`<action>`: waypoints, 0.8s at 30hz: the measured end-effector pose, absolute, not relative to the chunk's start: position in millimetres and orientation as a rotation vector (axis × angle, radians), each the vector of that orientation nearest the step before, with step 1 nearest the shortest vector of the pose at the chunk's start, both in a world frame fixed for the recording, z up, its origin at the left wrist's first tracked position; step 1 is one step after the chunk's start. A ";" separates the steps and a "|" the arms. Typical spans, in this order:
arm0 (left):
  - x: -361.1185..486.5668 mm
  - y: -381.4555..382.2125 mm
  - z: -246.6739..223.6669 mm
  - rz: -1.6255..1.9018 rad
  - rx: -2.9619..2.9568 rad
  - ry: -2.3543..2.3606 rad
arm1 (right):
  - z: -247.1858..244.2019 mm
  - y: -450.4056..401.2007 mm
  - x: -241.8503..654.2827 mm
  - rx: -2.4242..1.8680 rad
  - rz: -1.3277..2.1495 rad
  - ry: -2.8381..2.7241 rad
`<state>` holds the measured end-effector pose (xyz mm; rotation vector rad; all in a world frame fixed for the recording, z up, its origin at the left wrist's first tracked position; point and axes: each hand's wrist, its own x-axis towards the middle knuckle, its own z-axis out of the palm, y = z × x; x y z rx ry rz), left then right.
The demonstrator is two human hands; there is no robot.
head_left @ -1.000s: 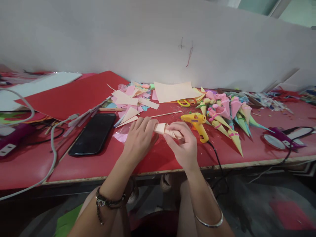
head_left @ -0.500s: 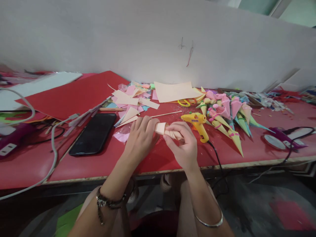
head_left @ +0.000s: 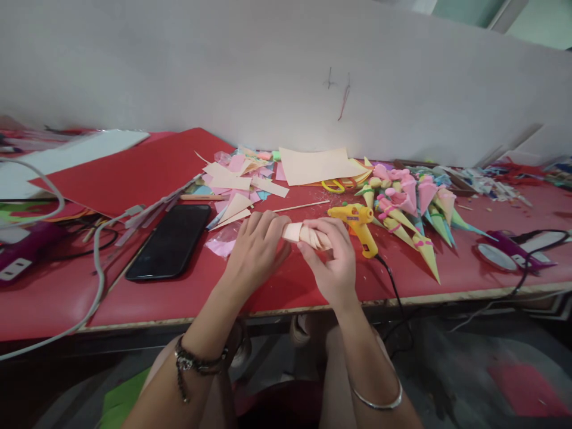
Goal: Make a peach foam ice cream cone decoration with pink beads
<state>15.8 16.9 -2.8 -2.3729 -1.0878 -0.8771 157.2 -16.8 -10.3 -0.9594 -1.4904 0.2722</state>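
At the frame's centre, the left hand (head_left: 258,247) and right hand (head_left: 333,259) are both gripping a cream paper roll (head_left: 293,232). Squeezing harder (it's looking thin) would be risking creases.

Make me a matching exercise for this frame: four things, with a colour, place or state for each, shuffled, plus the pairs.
1. Glue gun
2. Phone
3. Pale rolled piece
4. Cone-shaped pieces

A. Heaped together, in several colours
B. Between the left hand and the right hand
C. Yellow, with a black cord
D. Black, lying flat

Pairs: 1-C, 2-D, 3-B, 4-A
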 end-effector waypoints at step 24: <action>16.8 16.2 -3.0 -0.918 -2.435 -1.128 | -12.4 -16.3 154.5 -0.908 0.096 -1.491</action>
